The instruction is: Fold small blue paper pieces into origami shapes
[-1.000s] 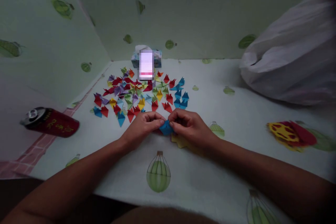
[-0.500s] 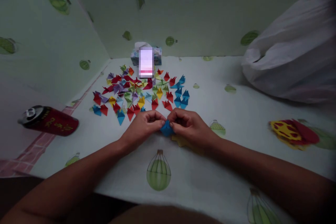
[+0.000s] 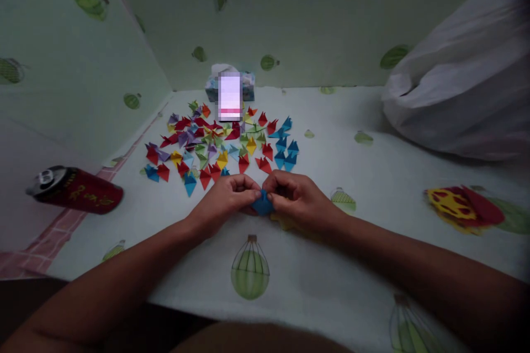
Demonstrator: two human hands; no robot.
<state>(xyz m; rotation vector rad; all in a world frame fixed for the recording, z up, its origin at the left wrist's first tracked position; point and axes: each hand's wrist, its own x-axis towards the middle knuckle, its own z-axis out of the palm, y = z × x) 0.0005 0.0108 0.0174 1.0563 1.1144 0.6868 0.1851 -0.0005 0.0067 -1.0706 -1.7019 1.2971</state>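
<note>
Blue paper piece (image 3: 261, 207) is pinched by the left hand (image 3: 226, 197) and right hand (image 3: 300, 198), squeezed smaller than a moment ago. Folded shapes (image 3: 223, 143) lie at twelve o'clock.

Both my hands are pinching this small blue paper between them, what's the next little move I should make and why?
Probably press the crease flat with both thumbs. The left hand and right hand pinch the blue paper from either side, and it looks bunched, not yet flat and pointed like the folded pieces spread beyond it.
</note>
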